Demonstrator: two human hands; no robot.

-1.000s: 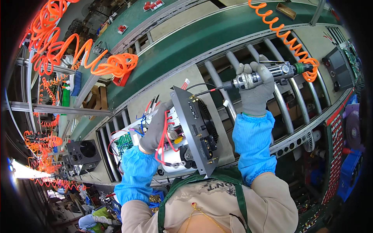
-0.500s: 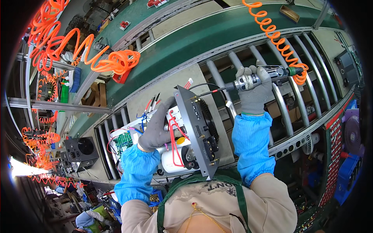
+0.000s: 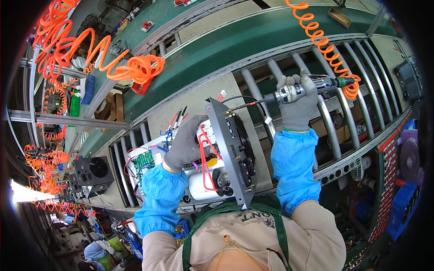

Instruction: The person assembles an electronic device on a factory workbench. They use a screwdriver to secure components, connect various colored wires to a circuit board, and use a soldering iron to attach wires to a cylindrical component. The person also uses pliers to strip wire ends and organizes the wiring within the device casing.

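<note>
Panel point(image 3: 229, 156) is risking scratches if your right hand point(image 3: 298, 106), fingers gripping the driver point(image 3: 324, 84), is tilting; your left hand point(image 3: 184, 143) is hiding its grip.

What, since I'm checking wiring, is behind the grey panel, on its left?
Red wires, a rounded white part and a yellow part show behind the panel. The left hand covers whatever lies directly beneath it, so that can't be seen.

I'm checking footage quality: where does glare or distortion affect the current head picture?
Head view: a bright patch at far left is washed out white; the green belt bows; corners fall black; left hand and right hand look fairly sharp.
</note>
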